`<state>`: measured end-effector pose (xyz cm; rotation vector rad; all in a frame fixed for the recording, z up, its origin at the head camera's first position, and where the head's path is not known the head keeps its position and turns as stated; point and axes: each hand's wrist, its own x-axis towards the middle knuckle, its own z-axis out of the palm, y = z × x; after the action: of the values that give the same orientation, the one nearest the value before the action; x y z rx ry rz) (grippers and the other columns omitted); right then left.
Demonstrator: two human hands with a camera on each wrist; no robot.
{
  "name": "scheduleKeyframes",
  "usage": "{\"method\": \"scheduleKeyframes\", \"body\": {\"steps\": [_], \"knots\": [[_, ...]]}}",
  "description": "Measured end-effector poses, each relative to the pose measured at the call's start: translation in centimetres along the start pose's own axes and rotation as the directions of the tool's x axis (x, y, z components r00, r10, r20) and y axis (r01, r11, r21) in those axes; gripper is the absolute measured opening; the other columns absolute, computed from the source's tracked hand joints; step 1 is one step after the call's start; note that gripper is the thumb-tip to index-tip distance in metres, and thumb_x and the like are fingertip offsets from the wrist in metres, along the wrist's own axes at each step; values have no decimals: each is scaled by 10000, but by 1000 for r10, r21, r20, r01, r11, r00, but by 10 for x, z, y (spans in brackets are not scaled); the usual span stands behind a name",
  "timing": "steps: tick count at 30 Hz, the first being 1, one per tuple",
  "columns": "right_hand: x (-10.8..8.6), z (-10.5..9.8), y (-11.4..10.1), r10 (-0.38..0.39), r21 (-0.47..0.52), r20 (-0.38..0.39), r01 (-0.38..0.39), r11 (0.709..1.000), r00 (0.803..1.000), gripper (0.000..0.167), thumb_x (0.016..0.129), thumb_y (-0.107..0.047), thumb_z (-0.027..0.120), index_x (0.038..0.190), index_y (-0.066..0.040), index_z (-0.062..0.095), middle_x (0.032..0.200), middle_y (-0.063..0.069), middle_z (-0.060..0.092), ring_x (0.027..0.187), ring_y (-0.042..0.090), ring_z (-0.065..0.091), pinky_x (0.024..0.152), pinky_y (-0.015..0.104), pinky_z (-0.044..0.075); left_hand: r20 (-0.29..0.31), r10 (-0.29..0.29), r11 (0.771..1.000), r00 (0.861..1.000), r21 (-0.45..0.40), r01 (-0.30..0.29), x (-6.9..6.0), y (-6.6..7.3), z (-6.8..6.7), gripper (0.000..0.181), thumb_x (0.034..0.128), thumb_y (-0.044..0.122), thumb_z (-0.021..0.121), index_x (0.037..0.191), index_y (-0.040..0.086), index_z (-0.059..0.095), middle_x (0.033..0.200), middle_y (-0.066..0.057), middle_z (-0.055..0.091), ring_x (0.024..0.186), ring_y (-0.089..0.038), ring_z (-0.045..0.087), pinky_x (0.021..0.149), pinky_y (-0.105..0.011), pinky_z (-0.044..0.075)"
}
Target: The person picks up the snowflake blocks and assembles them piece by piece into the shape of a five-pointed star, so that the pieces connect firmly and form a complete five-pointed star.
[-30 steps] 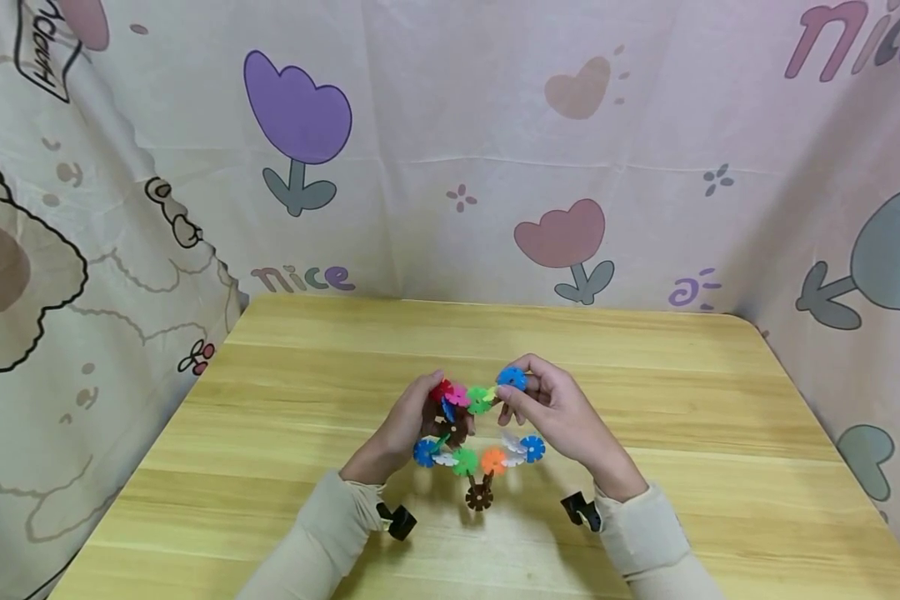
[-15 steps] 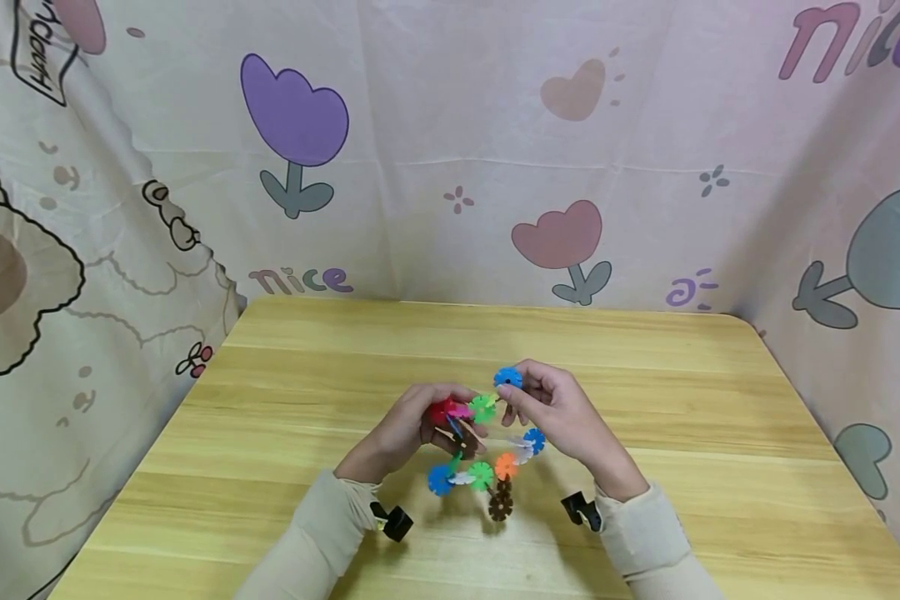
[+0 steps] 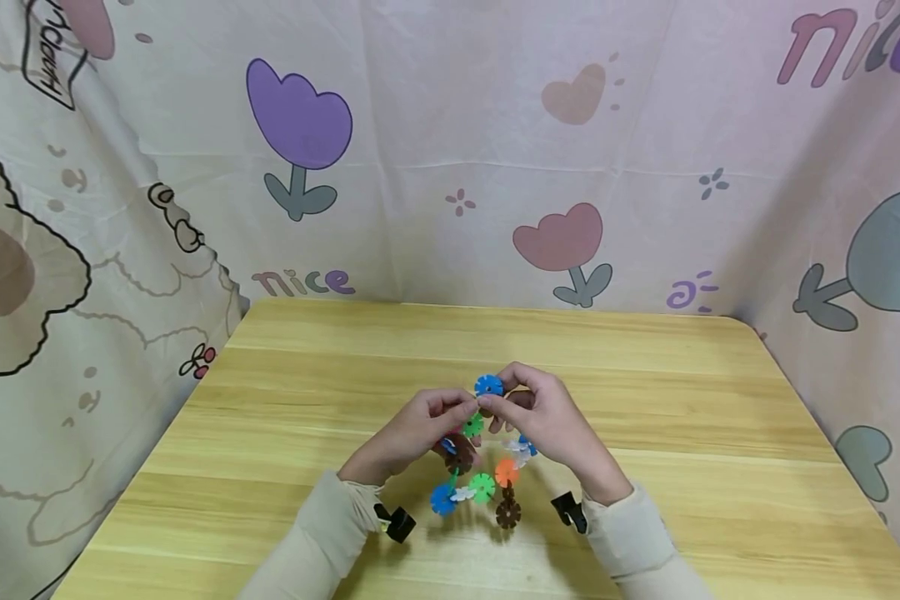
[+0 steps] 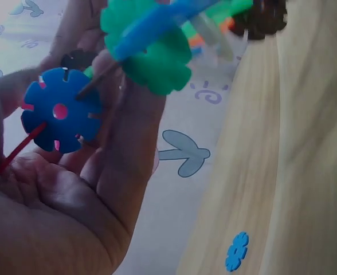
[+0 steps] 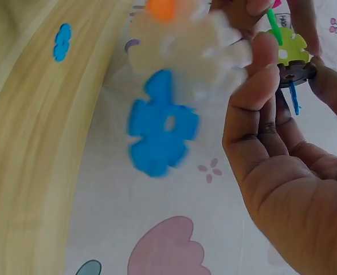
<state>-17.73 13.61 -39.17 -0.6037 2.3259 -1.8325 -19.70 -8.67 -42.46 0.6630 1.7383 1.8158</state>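
Note:
A chain of interlocking snowflake discs hangs from my left hand (image 3: 420, 429), whose fingers hold its upper part, partly hidden. Below dangle green (image 3: 482, 488), orange (image 3: 506, 472) and dark brown (image 3: 507, 513) discs, among others. My right hand (image 3: 543, 417) pinches a brown disc (image 5: 297, 74) between thumb and finger, with a blue disc (image 3: 489, 386) attached. That brown disc meets a yellow-green disc (image 5: 292, 47) at the chain's upper end; how firmly they are joined, I cannot tell. Near my left palm is another blue disc (image 4: 59, 109) with a red one slotted into it.
A loose blue disc (image 4: 237, 252) lies on the wooden table (image 3: 330, 350); I cannot see it in the head view. A printed cloth backdrop (image 3: 435, 167) stands behind the table. Black camera mounts sit at both wrists.
My hands have come together, with the left fingertips now close to the right thumb. The blue disc has shifted left with my right hand, and the chain's lower part has swung right.

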Motion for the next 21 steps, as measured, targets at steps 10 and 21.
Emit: {"method": "scheduleKeyframes", "body": {"steps": [10,21], "knots": [[6,4,-5,2,-46,-21,-3,999,1000,105,1008,-164,705,1052,-74,671,789,64,715,657,291,697,673,333,566,4,33,999,999,41,-33,-5,2,-5,284,1077,254,593,1160,-16,627,904,-349,645,728,-314,757,648,-464,638],[10,-24,11,-13,-110,-102,2,994,995,213,1076,-239,599,1046,-53,698,913,84,705,661,302,695,536,267,493,-44,19,999,999,44,-17,-8,7,-8,329,1073,256,603,1095,-72,590,798,-152,691,712,-341,754,634,-476,635]]}}
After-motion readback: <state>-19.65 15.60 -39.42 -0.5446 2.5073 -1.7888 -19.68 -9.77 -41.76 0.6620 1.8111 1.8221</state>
